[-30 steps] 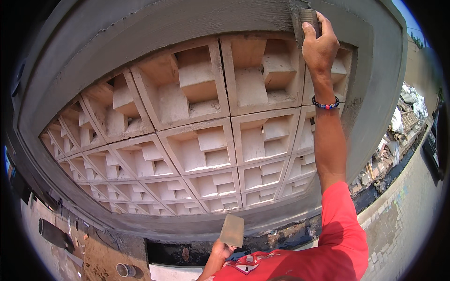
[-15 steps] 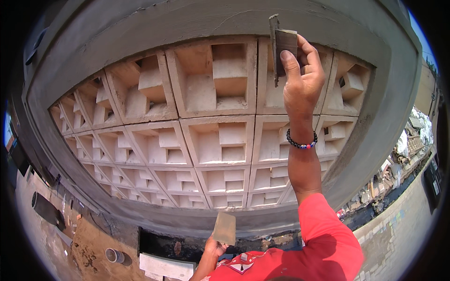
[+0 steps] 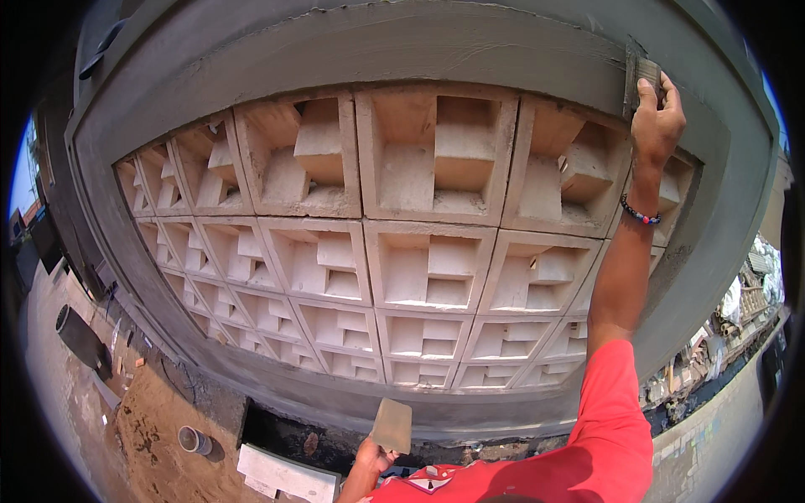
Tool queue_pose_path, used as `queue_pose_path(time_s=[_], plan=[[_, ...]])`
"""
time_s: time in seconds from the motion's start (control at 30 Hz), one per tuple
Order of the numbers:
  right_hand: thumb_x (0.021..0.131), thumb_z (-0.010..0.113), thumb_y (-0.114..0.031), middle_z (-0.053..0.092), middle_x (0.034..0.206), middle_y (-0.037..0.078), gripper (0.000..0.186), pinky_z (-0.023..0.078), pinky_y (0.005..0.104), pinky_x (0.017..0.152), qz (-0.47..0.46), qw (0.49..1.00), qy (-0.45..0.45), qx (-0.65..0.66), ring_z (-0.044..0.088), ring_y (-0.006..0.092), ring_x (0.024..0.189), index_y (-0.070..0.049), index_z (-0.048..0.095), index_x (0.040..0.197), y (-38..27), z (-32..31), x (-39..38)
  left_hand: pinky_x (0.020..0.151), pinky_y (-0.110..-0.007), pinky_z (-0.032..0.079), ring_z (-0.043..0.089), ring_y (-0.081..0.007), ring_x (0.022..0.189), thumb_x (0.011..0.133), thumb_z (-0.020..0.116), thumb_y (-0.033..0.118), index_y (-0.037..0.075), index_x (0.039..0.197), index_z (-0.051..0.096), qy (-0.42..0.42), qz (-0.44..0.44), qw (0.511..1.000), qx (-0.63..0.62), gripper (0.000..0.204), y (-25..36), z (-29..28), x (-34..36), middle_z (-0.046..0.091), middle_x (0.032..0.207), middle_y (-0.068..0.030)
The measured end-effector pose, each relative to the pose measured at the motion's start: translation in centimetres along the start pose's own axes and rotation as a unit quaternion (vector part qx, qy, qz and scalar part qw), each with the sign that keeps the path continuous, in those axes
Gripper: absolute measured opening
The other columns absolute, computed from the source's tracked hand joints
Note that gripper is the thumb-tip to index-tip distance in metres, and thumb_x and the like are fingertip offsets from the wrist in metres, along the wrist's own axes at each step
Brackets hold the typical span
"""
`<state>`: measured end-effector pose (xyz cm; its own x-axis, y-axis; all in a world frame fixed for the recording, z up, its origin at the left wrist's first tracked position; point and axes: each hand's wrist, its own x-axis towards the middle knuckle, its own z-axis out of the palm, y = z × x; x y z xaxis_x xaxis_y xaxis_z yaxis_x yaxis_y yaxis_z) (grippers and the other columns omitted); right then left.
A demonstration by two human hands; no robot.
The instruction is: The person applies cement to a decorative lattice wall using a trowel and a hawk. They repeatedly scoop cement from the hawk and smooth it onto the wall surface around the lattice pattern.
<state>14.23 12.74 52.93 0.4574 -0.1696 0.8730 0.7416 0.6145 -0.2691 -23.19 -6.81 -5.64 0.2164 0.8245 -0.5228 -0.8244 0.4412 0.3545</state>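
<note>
High at the upper right, my right hand (image 3: 658, 113) grips a small plasterer's float (image 3: 646, 74) by its block-like handle, thumb on the near side. The float's thin face is against the grey plastered band (image 3: 537, 50) over the blocks, near the panel's upper right corner. Low in the middle, my left hand (image 3: 374, 457) holds a flat rectangular grey-brown board (image 3: 392, 426) at its lower edge; what it is made of I cannot tell. Beneath the band, pale ventilation blocks (image 3: 432, 268) fill the panel in rows, with stepped hollows.
A ditch (image 3: 277, 440) runs along the wall's foot, with a white slab (image 3: 288, 476) beside it. At lower left are a bucket (image 3: 194, 440), brown sand (image 3: 155, 419) and a dark cylindrical container (image 3: 81, 337). Rubble (image 3: 713, 352) lies at the right.
My right hand has moved right with the float, from the band's middle toward the corner. The view has shifted left. My left hand still holds the board, now tilted slightly differently.
</note>
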Motion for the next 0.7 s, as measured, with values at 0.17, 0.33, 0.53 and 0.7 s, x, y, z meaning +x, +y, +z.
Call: queue_pose_path(time_s=[0.17,0.33,0.53,0.7], plan=[[0.081,0.06,-0.011,0.063,0.099,0.02,0.033,0.05,0.0358,0.079,-0.113,0.988,-0.083,0.063,0.063,0.0292,0.09,0.005,0.057,0.11,-9.3,6.3,-7.2,0.056,-0.034,0.05,0.063,-0.0222,0.077,0.092,0.048,0.023,0.013,0.11,0.054,0.025,0.034,0.999,-0.025,0.022,-0.3,2.4,0.6,0.063,0.096,-0.0066],[0.079,0.058,-0.008,0.061,0.098,0.022,0.031,0.049,0.0424,0.078,-0.17,0.937,-0.239,0.191,0.06,0.0361,0.089,0.006,0.056,0.106,-17.2,11.1,-16.0,0.061,-0.037,0.052,0.064,-0.0229,0.082,0.091,0.05,0.023,0.013,0.111,0.054,-0.02,0.024,0.999,-0.034,0.023,-1.1,0.8,1.5,0.063,0.099,-0.0067],[0.087,0.057,-0.009,0.063,0.097,0.011,0.03,0.05,0.0298,0.077,0.024,0.894,-0.261,0.362,0.061,0.0166,0.085,0.004,0.054,0.114,-14.3,5.1,-14.3,0.062,-0.038,0.052,0.064,-0.0238,0.082,0.09,0.053,0.022,0.008,0.109,0.056,0.014,0.028,0.999,-0.031,0.024,0.4,2.9,-1.3,0.064,0.099,-0.0083],[0.088,0.055,-0.005,0.061,0.104,0.01,0.032,0.048,0.025,0.081,0.131,0.921,-0.028,0.366,0.059,0.0128,0.09,0.006,0.051,0.118,-3.4,-4.0,-6.0,0.061,-0.037,0.052,0.064,-0.024,0.082,0.089,0.055,0.022,0.007,0.109,0.056,0.026,0.012,1.0,-0.012,0.025,1.1,3.4,-1.5,0.064,0.099,-0.0097]])
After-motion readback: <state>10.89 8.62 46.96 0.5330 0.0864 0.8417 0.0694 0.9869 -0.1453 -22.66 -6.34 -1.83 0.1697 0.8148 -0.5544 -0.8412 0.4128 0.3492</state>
